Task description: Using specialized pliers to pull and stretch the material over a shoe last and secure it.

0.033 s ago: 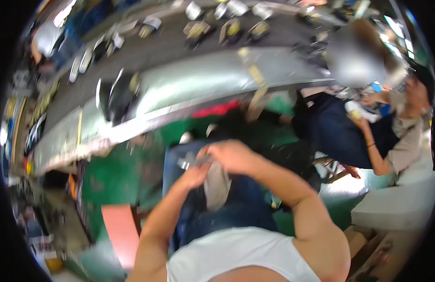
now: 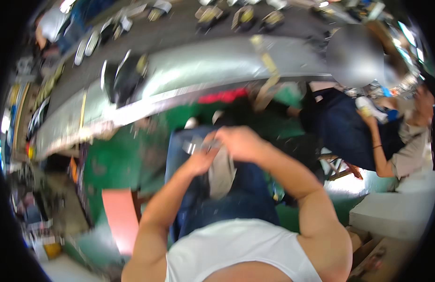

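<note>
My left hand (image 2: 202, 161) and my right hand (image 2: 239, 142) meet above my lap, over blue trousers (image 2: 227, 207). From the left fist a shiny grey piece (image 2: 191, 147) sticks out; its kind is blurred. Below the joined hands hangs a long beige-grey piece (image 2: 222, 177), perhaps fabric or part of a shoe. Its upper end disappears behind the right hand. The fingers of the right hand are bent inward against the left, and what they pinch is hidden.
Ahead runs a dark conveyor belt (image 2: 175, 35) with several shoes, edged by a metal ledge (image 2: 198, 61). Dark shoes (image 2: 125, 77) stand on the ledge. At right a seated co-worker holds a white shoe (image 2: 370, 109). A pink board (image 2: 119, 218) is at my left, a white box (image 2: 389, 214) at my right.
The view has shifted a little, so the belt and ledge lie slightly higher and further right. My hands stay together around the same pieces.
</note>
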